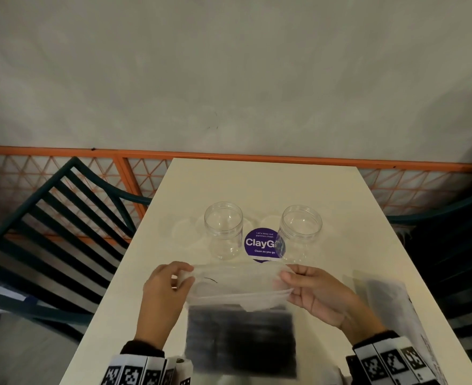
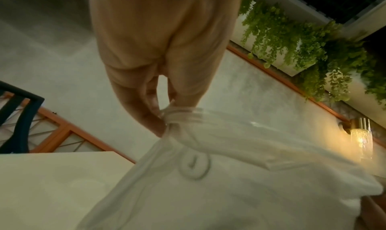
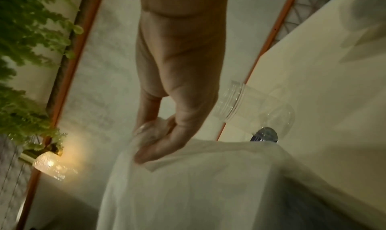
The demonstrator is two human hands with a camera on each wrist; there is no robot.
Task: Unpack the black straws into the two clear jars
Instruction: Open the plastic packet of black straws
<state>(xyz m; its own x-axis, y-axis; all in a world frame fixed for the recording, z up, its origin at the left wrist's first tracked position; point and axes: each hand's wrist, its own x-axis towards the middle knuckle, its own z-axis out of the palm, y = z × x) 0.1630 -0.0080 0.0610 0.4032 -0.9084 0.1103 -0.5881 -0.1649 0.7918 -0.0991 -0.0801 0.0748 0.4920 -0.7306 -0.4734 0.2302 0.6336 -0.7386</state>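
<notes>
I hold a clear plastic bag (image 1: 240,287) above the near half of the white table (image 1: 262,184). A blurred bundle of black straws (image 1: 240,340) fills the bag's lower part. My left hand (image 1: 183,276) pinches the bag's top left corner, and my right hand (image 1: 287,276) pinches the top right corner. In the left wrist view the left hand's fingers (image 2: 150,118) pinch gathered plastic of the bag (image 2: 208,175). The right hand's fingers (image 3: 158,141) pinch the bag (image 3: 198,184) too. Two clear open jars stand upright beyond the bag: a left jar (image 1: 223,229) and a right jar (image 1: 301,232), seen also as a jar (image 3: 256,108).
A purple round sticker (image 1: 259,244) lies on the table between the jars. Another flat plastic packet (image 1: 393,307) lies at the table's right edge. Dark slatted chairs (image 1: 48,234) flank the table. An orange lattice railing (image 1: 134,173) and a grey wall stand behind.
</notes>
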